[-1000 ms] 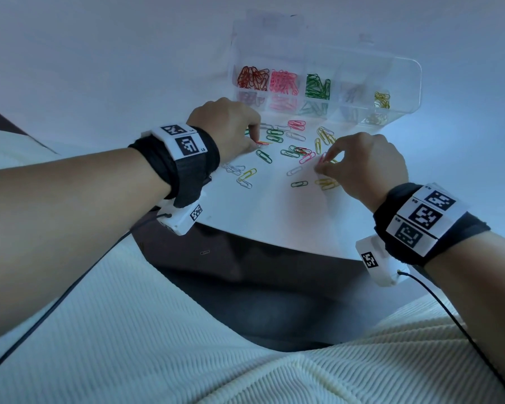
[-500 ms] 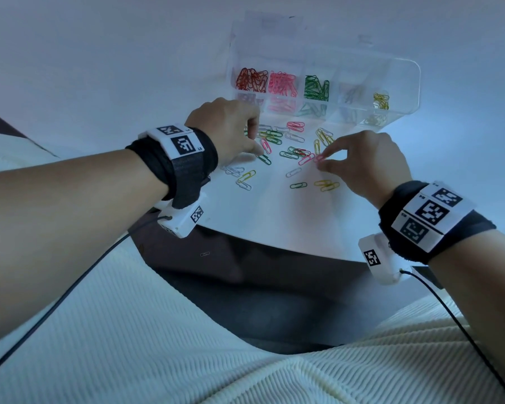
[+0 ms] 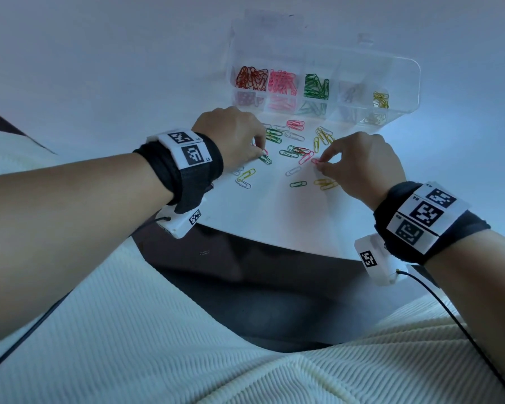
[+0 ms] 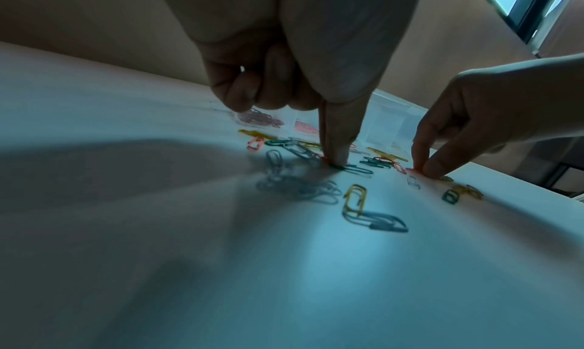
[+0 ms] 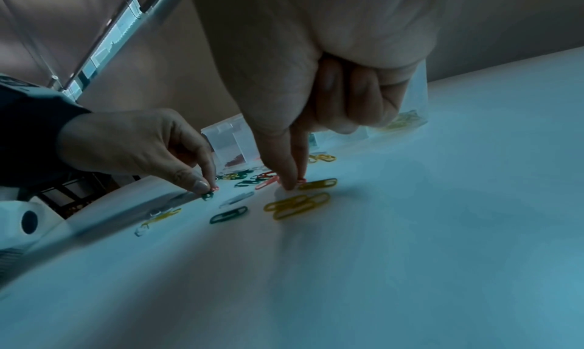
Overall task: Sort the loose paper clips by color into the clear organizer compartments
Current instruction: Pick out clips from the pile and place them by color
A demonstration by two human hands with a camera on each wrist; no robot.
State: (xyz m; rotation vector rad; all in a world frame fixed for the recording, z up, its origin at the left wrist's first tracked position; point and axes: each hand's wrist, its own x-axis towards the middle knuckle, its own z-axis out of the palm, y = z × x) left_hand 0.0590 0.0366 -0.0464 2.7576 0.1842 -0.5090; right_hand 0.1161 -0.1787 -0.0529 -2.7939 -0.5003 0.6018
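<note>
Loose paper clips (image 3: pixel 292 153) in pink, green, yellow and silver lie scattered on the white table (image 3: pixel 274 217). Behind them stands the clear organizer (image 3: pixel 403 83), with red, pink, green, silver and yellow clips in separate compartments. My left hand (image 3: pixel 262 153) (image 4: pixel 335 162) pinches a pink clip (image 5: pixel 214 187) against the table, right beside a green clip (image 3: pixel 266 159). My right hand (image 3: pixel 318 164) (image 5: pixel 294 183) pinches another pink clip (image 3: pixel 315 161) with thumb and forefinger tips touching the tabletop. The other fingers of both hands are curled in.
Yellow clips (image 3: pixel 325 183) lie just under my right hand, and a yellow and silver pair (image 3: pixel 245 177) lies below my left. One stray clip (image 3: pixel 204 252) lies on the dark floor beneath the table's near edge. My lap fills the foreground.
My right hand slid left and its fingertips came down on a pink clip. My left hand's thumb and forefinger closed on a pink clip next to the green one.
</note>
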